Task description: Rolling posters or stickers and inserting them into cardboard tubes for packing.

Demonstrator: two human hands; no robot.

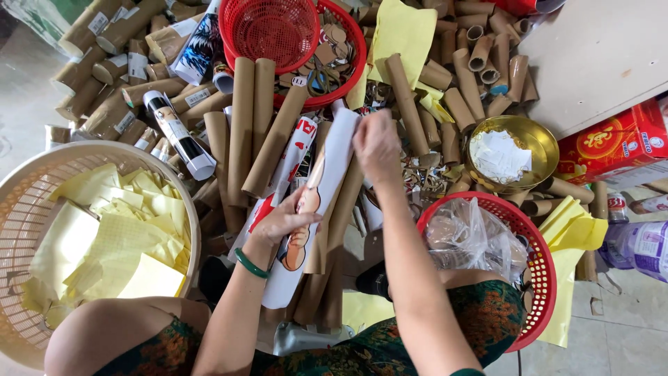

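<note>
Head view: two hands work a white printed paper wrapper [327,181] around a brown cardboard tube [321,237] above the tube-strewn floor [21,90].

Wrapper's long axis runs from lap toward the red basket [348,49]. Left hand [282,221] presses its near end, palm flat; right hand [376,143] pinches the far end.

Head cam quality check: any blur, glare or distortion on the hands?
Head view: light is soft and even, shadows faint. The right hand is smeared by motion blur; the left hand on the printed paper sheet is sharper. Mild glare on the gold bowl rim. Wide-angle bending shows at the beige basket.
</note>
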